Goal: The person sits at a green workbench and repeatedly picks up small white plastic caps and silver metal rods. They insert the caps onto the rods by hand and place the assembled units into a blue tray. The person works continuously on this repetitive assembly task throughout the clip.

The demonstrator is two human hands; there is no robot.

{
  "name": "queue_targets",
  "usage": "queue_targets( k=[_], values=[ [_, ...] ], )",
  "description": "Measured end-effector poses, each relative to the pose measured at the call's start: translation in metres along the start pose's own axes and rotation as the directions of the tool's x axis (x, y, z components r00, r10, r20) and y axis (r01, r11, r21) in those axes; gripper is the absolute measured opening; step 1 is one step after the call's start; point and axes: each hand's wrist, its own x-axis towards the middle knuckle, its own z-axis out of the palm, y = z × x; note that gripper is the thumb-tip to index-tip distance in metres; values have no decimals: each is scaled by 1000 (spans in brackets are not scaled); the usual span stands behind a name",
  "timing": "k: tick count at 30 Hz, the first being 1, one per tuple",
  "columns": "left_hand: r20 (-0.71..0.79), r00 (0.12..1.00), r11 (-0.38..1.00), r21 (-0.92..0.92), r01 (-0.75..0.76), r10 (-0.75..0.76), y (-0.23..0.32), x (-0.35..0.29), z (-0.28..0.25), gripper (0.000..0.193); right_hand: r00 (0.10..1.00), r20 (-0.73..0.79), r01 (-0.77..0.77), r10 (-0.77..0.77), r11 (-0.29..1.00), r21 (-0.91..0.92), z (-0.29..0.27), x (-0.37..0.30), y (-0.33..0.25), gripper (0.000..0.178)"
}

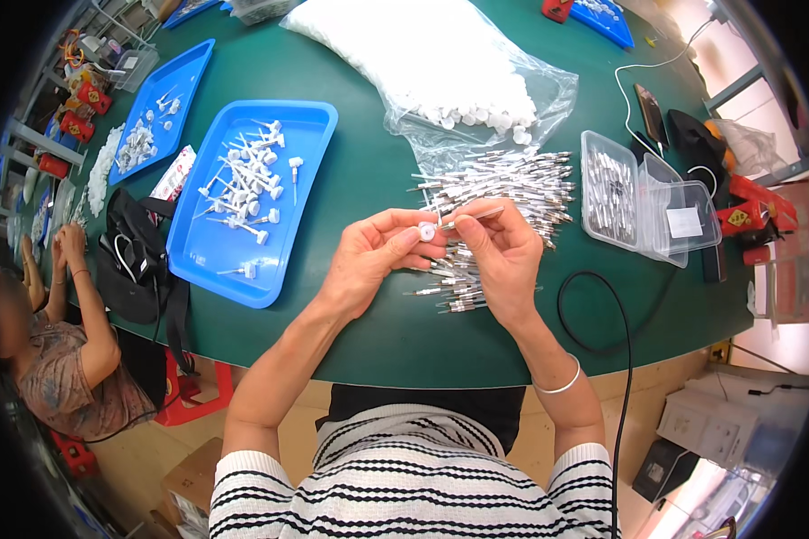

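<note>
My left hand (368,256) pinches a small round white plastic cap (427,232) between thumb and fingers. Close against it, my right hand (502,260) grips a thin pale rod (488,214), its tip pointing toward the cap; whether the two touch, I cannot tell. Beneath and beyond my hands lies a loose heap of thin metal-and-white rods (521,184). Left of my hands, a blue tray (270,289) holds several white caps with rods attached (252,175). Farther back, a big see-through bag (413,54) spills white caps onto the green table (360,346).
To the right stand a see-through box of rods (609,193) and its lid (688,223). A black cable (562,310) loops over the table edge. A second blue tray (166,99), a black bag (130,260) and a co-worker (72,359) are at left. A phone (649,112) lies far right.
</note>
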Motion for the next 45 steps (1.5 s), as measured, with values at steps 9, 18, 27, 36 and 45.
queue_targets(
  k=[9,18,27,36,45],
  values=[
    [12,1000,1000,26,-10,10,0,0,0,28,999,20,46,-44,993,-105,2,-1,-2,5],
    [8,1000,1000,15,9,-10,-1,0,-1,27,996,23,88,-85,972,-216,0,-1,-1,6],
    [17,1000,1000,13,7,-7,0,-1,0,26,995,30,100,-96,968,-230,0,-2,-1,6],
    [7,1000,997,72,-5,5,0,0,1,28,992,41,125,-119,963,-240,-1,-2,1,6],
    [14,1000,997,72,13,-14,-1,0,0,27,988,58,153,-142,917,-369,2,-1,-10,6]
  ],
)
